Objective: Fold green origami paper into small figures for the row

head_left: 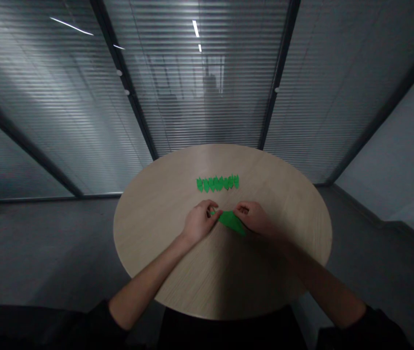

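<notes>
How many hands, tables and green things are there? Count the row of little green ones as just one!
Left hand and right hand: 2
Round table: 1
Green piece at the fingers: 1
Row of little green pieces: 1
Total: 5

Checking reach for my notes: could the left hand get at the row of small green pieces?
Probably yes: the green pieces lie just beyond the left hand with only tabletop between, though it is busy at the green sheet.
</notes>
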Demonstrator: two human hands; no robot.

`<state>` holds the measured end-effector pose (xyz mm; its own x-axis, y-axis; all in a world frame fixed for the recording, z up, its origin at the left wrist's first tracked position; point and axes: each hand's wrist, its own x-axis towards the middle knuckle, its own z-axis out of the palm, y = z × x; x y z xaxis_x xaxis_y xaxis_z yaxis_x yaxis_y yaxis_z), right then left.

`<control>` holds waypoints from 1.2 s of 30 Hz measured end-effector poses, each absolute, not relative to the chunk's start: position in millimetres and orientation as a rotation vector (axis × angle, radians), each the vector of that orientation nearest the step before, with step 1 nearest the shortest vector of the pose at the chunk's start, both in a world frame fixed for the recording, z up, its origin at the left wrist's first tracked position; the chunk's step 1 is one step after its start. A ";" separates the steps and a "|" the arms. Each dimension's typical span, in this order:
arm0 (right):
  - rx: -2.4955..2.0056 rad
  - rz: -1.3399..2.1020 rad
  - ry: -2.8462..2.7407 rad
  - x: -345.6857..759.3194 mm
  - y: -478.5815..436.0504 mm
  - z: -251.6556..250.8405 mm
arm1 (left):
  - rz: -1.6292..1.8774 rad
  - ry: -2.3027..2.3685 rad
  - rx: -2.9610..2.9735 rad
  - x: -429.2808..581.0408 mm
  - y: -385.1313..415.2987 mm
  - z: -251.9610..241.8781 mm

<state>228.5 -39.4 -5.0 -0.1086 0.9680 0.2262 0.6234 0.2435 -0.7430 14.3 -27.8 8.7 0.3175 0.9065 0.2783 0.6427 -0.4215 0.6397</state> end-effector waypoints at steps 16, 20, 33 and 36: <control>-1.534 0.503 -1.893 226.2 -37.2 -10.3 | 0.352 1.079 2.910 24.6 -85.4 11.8; -1.534 0.499 -1.886 226.2 -36.0 -10.5 | 0.368 1.028 2.934 22.4 -95.1 15.2; -1.497 0.526 -1.888 226.4 -36.3 -8.8 | 0.345 1.188 2.842 22.2 -98.9 15.5; -1.498 0.531 -1.884 226.5 -36.3 -9.0 | 0.327 1.222 2.837 19.8 -99.7 15.3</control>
<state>226.5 -36.3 -9.0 -0.1225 0.9616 0.2456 0.6918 0.2602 -0.6736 19.8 -99.7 15.3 0.6687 0.7219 0.1782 0.7144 -0.6902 0.1151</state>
